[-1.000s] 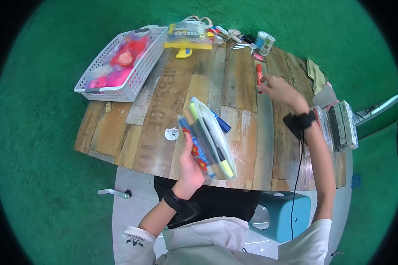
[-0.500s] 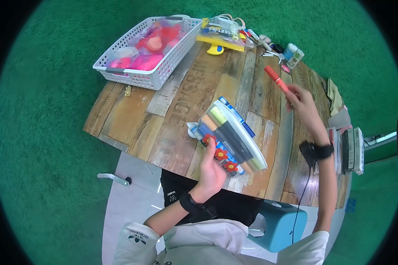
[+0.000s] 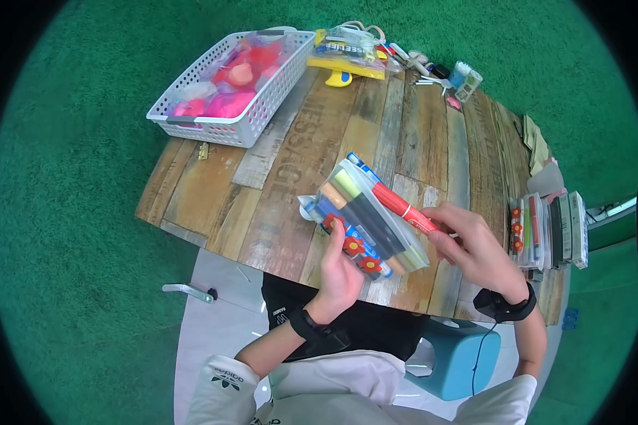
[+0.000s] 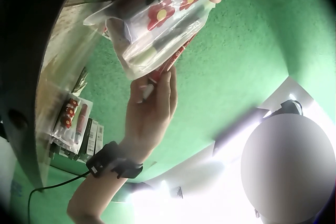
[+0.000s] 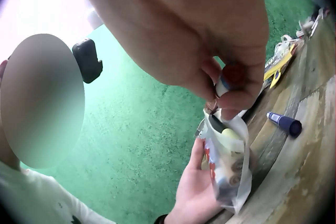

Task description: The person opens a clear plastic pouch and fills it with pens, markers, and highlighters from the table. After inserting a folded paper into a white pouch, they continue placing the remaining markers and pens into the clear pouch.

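Note:
My left hand (image 3: 340, 273) grips a clear pouch (image 3: 367, 225) by its lower side, with the thumb over red flower prints. Several thick markers in green, orange, black and blue show through the plastic. In the right wrist view the mouth of the pouch (image 5: 242, 182) gapes open, with marker ends inside. My right hand (image 3: 478, 248) pinches a red marker (image 3: 404, 207) near one end and holds it lengthwise along the pouch's open side. Behind the pouch, a blue marker with a dark cap (image 5: 286, 124) lies on the table.
At the far left stands a white basket (image 3: 252, 131) of pink and red bagged items. Beside it are a yellow-edged bag (image 3: 347, 60) and a yellow-and-blue object (image 3: 339, 78). Small items and white sticks lie at the back. Upright pouches and boxes (image 3: 549, 230) line the right edge.
My right hand picked the red marker up from the table's far right and brought it nearer and leftward to the pouch. My left hand kept its grip and turned the pouch slightly.

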`<action>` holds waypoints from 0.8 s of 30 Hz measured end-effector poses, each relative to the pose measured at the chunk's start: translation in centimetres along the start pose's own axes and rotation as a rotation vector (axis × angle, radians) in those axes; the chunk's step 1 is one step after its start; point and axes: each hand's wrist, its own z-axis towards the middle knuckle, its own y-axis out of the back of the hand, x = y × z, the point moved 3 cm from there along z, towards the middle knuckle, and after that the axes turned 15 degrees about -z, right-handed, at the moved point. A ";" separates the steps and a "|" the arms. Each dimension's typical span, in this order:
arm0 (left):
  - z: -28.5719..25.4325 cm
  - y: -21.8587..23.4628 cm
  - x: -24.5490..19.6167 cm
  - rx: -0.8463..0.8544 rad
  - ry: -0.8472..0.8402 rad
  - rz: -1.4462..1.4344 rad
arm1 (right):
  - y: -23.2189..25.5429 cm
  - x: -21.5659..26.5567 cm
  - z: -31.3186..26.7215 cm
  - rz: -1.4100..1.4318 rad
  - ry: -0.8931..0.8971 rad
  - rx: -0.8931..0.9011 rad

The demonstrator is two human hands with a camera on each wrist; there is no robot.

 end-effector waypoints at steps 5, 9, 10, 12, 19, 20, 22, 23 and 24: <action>0.0 0.0 0.0 0.004 0.013 -0.021 | 0.0 -0.3 0.3 -0.021 0.052 -0.039; 0.1 -0.1 0.2 0.029 0.043 0.009 | 0.9 0.3 0.5 -0.159 0.168 -0.097; 0.1 -0.2 0.2 0.032 0.051 0.006 | 0.9 0.2 0.5 -0.158 0.165 -0.099; 0.1 -0.1 0.2 0.011 0.044 0.010 | 1.1 0.1 0.5 -0.127 0.157 -0.148; 0.1 0.7 -0.2 0.004 0.037 0.016 | 0.9 -7.4 1.3 -0.345 -0.115 -0.376; 0.2 0.6 -0.2 0.006 0.038 0.016 | 0.6 -8.3 1.3 -0.346 -0.116 -0.378; 0.3 0.2 -0.2 0.046 0.029 0.103 | -0.4 -9.8 1.5 -0.501 -0.166 -0.222; 0.3 -0.1 -0.2 0.045 0.028 0.102 | -0.9 -10.4 1.5 -0.522 -0.166 -0.224; 0.2 -0.4 -0.2 0.049 0.025 0.125 | -1.3 -10.6 1.4 -0.523 -0.165 -0.222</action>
